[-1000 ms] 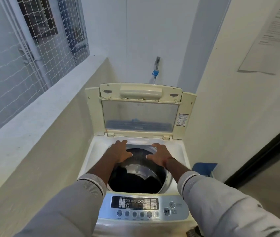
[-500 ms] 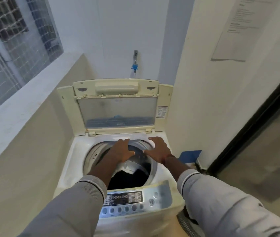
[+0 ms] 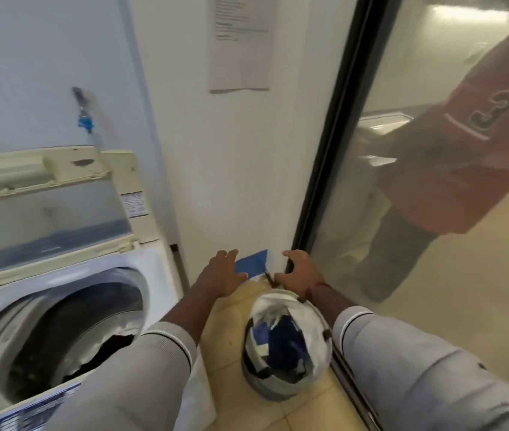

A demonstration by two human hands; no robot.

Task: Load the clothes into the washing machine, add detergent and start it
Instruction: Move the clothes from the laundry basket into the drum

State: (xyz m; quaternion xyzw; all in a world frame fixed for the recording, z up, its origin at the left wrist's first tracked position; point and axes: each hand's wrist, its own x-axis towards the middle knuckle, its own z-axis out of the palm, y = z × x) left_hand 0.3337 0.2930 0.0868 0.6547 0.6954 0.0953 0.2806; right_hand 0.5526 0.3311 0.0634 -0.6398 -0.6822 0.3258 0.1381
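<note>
The top-loading washing machine (image 3: 150,269) stands at the left with its lid (image 3: 44,188) raised; dark clothes (image 3: 97,356) lie in the drum. To its right, on the floor, sits a round basket (image 3: 315,312) holding blue, white and dark clothes (image 3: 284,340). My left hand (image 3: 220,273) and my right hand (image 3: 298,270) hover above the far side of the basket, fingers spread, holding nothing. Both are clear of the machine.
A white wall with a taped paper notice (image 3: 239,42) rises ahead. A black-framed glass door (image 3: 324,144) is at the right, with a person in a red shirt (image 3: 464,135) behind it. A tap (image 3: 83,116) is above the machine; a blue thing (image 3: 251,264) lies by the wall.
My view has swung right, away from the drum. Both hands left the drum's rim and moved right and down to above the clothes basket on the floor.
</note>
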